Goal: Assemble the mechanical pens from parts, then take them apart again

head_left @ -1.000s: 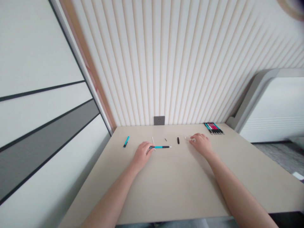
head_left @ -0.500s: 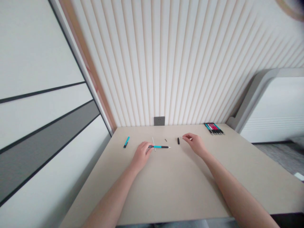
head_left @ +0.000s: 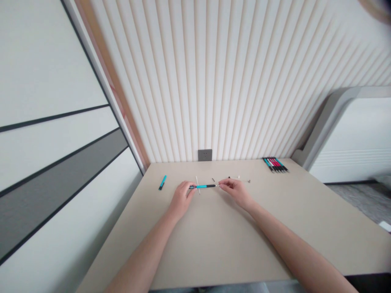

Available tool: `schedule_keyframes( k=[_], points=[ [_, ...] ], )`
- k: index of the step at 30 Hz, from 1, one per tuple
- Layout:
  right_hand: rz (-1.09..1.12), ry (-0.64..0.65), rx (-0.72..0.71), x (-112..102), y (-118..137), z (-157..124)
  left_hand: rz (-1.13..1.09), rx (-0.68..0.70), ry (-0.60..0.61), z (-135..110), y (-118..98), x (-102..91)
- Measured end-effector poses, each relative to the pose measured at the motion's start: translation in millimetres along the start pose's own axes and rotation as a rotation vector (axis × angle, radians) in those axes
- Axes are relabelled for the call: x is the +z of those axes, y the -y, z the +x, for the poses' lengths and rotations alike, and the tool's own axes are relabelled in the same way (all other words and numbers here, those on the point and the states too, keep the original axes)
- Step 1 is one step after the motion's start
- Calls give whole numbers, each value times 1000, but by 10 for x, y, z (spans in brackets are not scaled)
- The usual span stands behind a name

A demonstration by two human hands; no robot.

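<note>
Now the left hand (head_left: 181, 198) and right hand (head_left: 236, 192) grip opposite ends of a teal pen (head_left: 204, 186), both clamped on it. A teal pen part (head_left: 163, 182), a white stick (head_left: 197, 180) and a row of pens (head_left: 275, 165) lie on the worktop (head_left: 214, 248) beneath a ribbed wall (head_left: 214, 81).

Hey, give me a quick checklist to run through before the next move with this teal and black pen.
Left hand grips the teal-and-black pen: ok.
Right hand has its fingertips at the pen's tip: ok.
Right hand firmly holds the tip: cannot tell.
White rod lies clear of the pen: not ok, the pen crosses it.
Small dark piece lies apart from both hands: ok.
Teal pen part lies apart from the left hand: ok.
</note>
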State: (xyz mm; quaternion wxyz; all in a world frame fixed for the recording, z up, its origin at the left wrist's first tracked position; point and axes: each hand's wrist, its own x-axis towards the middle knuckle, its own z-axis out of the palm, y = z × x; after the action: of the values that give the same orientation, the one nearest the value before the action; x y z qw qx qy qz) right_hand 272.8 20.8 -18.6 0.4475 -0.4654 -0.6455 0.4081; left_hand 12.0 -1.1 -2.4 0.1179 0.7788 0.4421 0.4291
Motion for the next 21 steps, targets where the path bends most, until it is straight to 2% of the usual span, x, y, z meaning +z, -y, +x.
schedule_keyframes(
  k=[8,17,21],
  points=[
    [23,-92,7,-14,24,8,-8,-2,-10,6,-23,-7],
    [41,-21,26,85,11,-19,-22,12,-19,10,-30,-8],
    [26,59,28,109,12,-47,-29,30,-5,10,-41,-11]
  ],
)
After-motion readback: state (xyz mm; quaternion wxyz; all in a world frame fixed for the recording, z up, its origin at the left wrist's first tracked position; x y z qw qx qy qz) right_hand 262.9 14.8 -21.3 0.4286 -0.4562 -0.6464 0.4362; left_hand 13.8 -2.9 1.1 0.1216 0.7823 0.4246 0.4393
